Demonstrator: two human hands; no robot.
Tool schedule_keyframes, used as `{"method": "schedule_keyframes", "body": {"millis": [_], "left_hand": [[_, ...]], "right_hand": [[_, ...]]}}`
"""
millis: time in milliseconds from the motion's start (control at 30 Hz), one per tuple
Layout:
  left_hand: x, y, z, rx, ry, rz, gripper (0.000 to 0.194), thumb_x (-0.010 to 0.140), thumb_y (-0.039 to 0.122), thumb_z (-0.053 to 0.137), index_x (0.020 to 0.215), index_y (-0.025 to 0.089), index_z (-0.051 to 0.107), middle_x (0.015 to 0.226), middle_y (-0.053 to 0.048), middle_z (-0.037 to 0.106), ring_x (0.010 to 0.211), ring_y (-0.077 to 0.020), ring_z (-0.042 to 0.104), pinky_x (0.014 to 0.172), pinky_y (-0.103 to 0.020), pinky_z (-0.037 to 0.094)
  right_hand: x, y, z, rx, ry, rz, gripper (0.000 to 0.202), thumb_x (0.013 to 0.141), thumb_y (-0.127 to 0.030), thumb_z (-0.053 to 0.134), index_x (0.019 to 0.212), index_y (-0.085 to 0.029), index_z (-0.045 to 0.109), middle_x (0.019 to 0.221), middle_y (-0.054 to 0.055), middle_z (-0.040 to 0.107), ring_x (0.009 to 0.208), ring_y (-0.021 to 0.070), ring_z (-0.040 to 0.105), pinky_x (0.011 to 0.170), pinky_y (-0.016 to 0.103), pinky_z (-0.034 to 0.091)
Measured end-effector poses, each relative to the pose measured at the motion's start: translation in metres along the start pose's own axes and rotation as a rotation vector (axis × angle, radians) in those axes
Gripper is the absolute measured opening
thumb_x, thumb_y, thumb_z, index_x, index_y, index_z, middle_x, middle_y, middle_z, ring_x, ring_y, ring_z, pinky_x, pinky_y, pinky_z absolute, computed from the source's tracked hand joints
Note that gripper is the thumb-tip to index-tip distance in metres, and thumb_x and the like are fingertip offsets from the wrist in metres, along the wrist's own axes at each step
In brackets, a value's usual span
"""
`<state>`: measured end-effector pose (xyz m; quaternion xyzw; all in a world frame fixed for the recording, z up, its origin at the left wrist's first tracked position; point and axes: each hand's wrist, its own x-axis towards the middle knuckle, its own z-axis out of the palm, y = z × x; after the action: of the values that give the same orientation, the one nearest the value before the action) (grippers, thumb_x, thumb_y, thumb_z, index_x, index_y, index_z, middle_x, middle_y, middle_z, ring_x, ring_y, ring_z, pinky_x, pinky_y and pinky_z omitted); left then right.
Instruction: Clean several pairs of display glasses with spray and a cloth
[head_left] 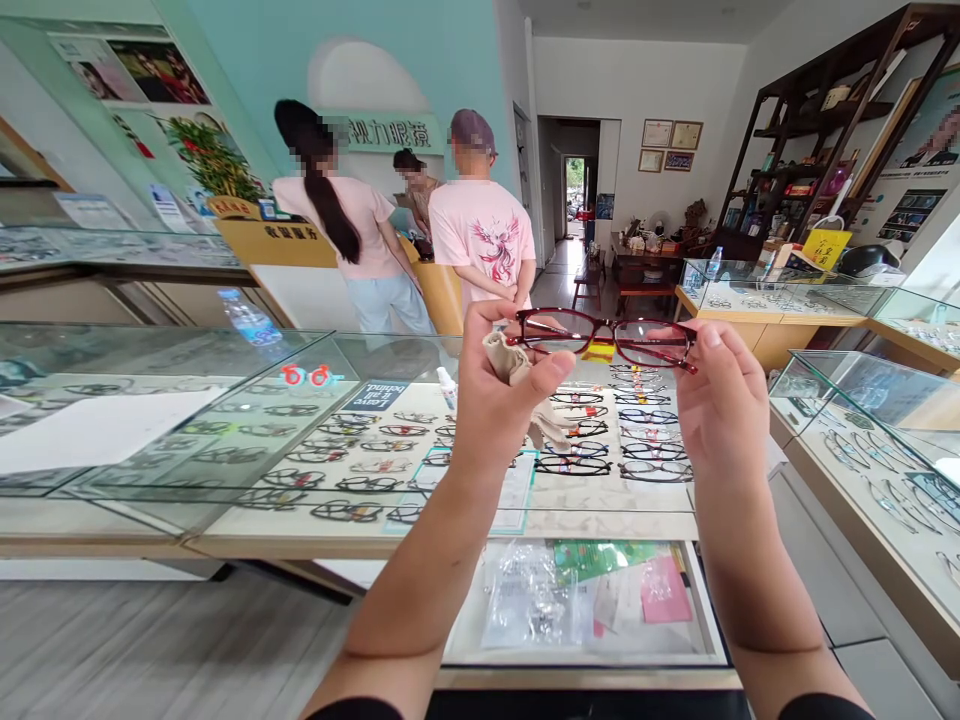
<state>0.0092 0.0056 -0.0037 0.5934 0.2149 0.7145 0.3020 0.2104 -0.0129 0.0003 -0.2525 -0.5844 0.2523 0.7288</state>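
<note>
The dark-red eyeglasses are held in the air above the glass-topped bench, apart from its surface. Between the two forearms there is open room, and below it an open drawer shows its white edge. On the right, a second bench with glass cases stands near the right forearm. At the far side of the bench, two persons in pink shirts stand well apart from the hands.

Both forearms rise from the lower corners and lean inward, so the wrists are under the two ends of the frame. The left grip is closed on one end of the eyeglasses, its thumb pointing to the right, and it also keeps a beige cloth against the palm. The right grip pinches the other end with thumb and fingers.

The frame is glossy, with clear, rounded-rectangular lenses. The cloth is soft and creased, and a part hangs down beside the left wrist. Under the glass, many spectacles lie in rows on a pale base. In the drawer there are transparent, wrinkled plastic bags and a pink sheet.
</note>
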Motion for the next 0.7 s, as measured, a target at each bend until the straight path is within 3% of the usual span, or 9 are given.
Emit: {"method": "schedule_keyframes", "body": {"millis": [100, 233, 367, 567, 700], "left_hand": [[0.003, 0.008, -0.002, -0.146, -0.042, -0.217, 0.061, 0.072, 0.053, 0.094, 0.104, 0.03, 0.047, 0.094, 0.003, 0.071, 0.051, -0.0063, 0.042, 0.046, -0.027, 0.031], [0.005, 0.017, -0.002, -0.321, -0.163, -0.485, 0.061, 0.067, 0.047, 0.095, 0.104, 0.028, 0.052, 0.077, 0.007, 0.058, 0.049, -0.0045, 0.035, 0.045, -0.024, 0.024], [0.004, 0.016, 0.001, -0.437, -0.31, -0.698, 0.059, 0.061, 0.049, 0.096, 0.1, 0.025, 0.059, 0.071, 0.007, 0.054, 0.047, -0.0035, 0.03, 0.043, -0.022, 0.021], [0.003, 0.004, 0.001, -0.491, -0.455, -0.867, 0.042, 0.065, 0.047, 0.088, 0.084, 0.021, 0.062, 0.067, 0.003, 0.051, 0.049, -0.0052, 0.031, 0.043, -0.021, 0.023], [0.005, -0.004, 0.002, -0.465, -0.495, -0.895, 0.046, 0.064, 0.053, 0.092, 0.082, 0.021, 0.064, 0.064, 0.003, 0.052, 0.048, -0.0061, 0.033, 0.044, -0.021, 0.023]], "right_hand": [[0.002, 0.004, -0.004, -0.041, -0.11, -0.062, 0.036, 0.107, -0.057, 0.05, 0.117, -0.032, 0.074, 0.118, 0.006, 0.083, 0.114, 0.0262, 0.081, 0.097, 0.046, 0.067], [0.001, 0.002, -0.002, -0.171, -0.274, -0.239, 0.042, 0.096, -0.048, 0.075, 0.138, -0.038, 0.072, 0.138, 0.005, 0.077, 0.131, 0.0298, 0.073, 0.109, 0.051, 0.064], [-0.004, -0.007, 0.002, -0.322, -0.349, -0.37, 0.04, 0.094, -0.038, 0.08, 0.135, -0.04, 0.077, 0.14, 0.005, 0.076, 0.134, 0.0316, 0.07, 0.116, 0.057, 0.059], [-0.004, -0.014, 0.001, -0.377, -0.404, -0.408, 0.034, 0.094, -0.041, 0.081, 0.128, -0.042, 0.082, 0.137, 0.005, 0.078, 0.128, 0.032, 0.072, 0.107, 0.054, 0.063], [-0.002, -0.009, 0.001, -0.391, -0.358, -0.494, 0.024, 0.095, -0.044, 0.081, 0.118, -0.041, 0.086, 0.126, 0.004, 0.082, 0.117, 0.0308, 0.075, 0.102, 0.054, 0.062]]}}
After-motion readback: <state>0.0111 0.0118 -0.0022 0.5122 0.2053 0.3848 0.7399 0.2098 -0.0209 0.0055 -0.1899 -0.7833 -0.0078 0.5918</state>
